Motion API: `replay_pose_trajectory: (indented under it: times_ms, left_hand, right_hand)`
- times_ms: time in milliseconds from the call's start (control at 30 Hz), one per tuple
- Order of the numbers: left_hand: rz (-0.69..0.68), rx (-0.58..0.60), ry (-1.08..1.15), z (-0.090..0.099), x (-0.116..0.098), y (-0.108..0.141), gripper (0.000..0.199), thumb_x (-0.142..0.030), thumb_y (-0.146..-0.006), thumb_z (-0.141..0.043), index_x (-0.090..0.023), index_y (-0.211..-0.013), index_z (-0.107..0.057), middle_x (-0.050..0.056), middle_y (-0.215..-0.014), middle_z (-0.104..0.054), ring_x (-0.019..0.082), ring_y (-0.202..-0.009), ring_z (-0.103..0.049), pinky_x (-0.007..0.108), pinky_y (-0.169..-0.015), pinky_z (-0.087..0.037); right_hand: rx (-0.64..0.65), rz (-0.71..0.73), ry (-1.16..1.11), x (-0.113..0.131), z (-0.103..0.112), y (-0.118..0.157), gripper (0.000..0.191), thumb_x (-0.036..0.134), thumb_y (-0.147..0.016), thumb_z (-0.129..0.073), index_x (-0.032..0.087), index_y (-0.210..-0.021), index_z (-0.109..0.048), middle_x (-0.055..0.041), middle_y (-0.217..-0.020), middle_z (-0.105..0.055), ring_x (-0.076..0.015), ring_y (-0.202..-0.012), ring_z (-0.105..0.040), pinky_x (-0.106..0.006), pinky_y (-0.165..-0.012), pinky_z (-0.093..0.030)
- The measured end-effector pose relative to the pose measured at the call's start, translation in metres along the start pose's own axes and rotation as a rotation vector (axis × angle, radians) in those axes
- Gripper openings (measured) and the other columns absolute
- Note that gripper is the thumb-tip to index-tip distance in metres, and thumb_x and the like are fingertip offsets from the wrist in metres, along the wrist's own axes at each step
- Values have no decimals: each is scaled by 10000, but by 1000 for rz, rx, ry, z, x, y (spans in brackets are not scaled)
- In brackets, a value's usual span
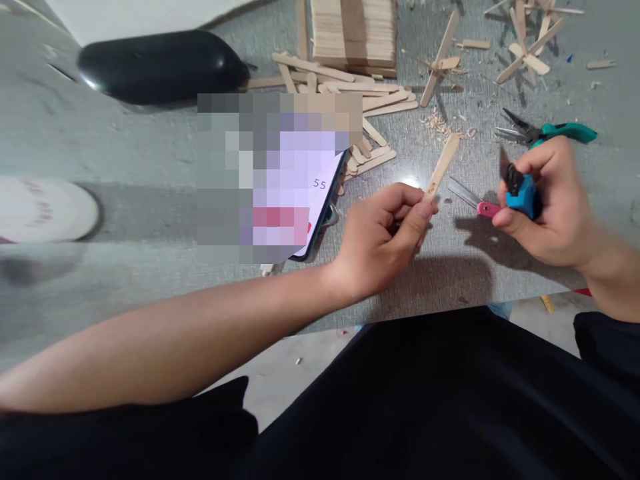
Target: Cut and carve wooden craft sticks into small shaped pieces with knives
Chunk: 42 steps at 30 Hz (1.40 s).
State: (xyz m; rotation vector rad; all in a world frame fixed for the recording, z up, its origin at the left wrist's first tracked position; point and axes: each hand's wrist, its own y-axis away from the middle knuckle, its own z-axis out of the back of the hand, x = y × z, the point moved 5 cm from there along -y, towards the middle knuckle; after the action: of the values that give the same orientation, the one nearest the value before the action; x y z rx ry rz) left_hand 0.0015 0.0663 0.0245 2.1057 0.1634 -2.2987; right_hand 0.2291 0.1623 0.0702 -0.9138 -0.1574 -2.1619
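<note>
Craft stick (444, 162) juts out past the left hand (375, 237), which pinches its near end between thumb and fingers. Right hand (560, 207) curls around a blue utility knife (520, 195), pink-handled razor (487, 209) by its thumb. Tbh, pinching low, behind the knife's edge, seems safest.

A textured grey tabletop (150, 147) bears a stack of flat wooden sticks (327, 33), loose sticks (387, 100) strewn below it, a glossy black oblong case (160, 67) left and teal-handled metal pliers (565, 131) lower right.
</note>
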Motion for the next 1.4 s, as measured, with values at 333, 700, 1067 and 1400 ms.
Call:
replay_pose_trajectory:
  times_ms: [333, 700, 1067, 1400]
  left_hand:
    - [-72, -60, -220, 5, -1, 4, 295, -472, -1129, -785, -251, -938, -821, -39, -608, -624, 104, -496, -499, 301, -453, -380]
    - [-97, -7, -478, 8, -9, 4, 254, -371, -1093, -749, -221, -918, -857, -35, -601, -638, 121, -522, -552, 291, -509, -408]
    - [-102, 241, -852, 7, -11, 10, 426, -405, -1176, -559, -235, -921, -856, 53, -743, -803, 214, -674, -744, 340, -616, -443]
    - [-86, 250, -871, 7, -12, 10, 414, -395, -1178, -551, -240, -989, -886, 54, -760, -818, 225, -687, -764, 358, -632, -467]
  right_hand:
    - [178, 169, 491, 4, -4, -3, 608, 819, -1137, -515, 316, -1297, -816, -60, -963, -806, -236, -789, -690, -398, -653, -323]
    - [373, 59, 616, 9, -4, -9, 779, 833, -1163, -322, 288, -1378, -836, -67, -891, -740, -219, -743, -592, -357, -659, -245]
    - [593, 45, 738, 15, -17, -12, 678, 701, -1204, -343, 298, -1560, -755, -73, -921, -777, -206, -713, -561, -386, -676, -180]
    - [573, -46, 588, 10, -20, -10, 692, 701, -1184, -347, 278, -1529, -773, -107, -984, -797, -265, -828, -664, -387, -742, -227]
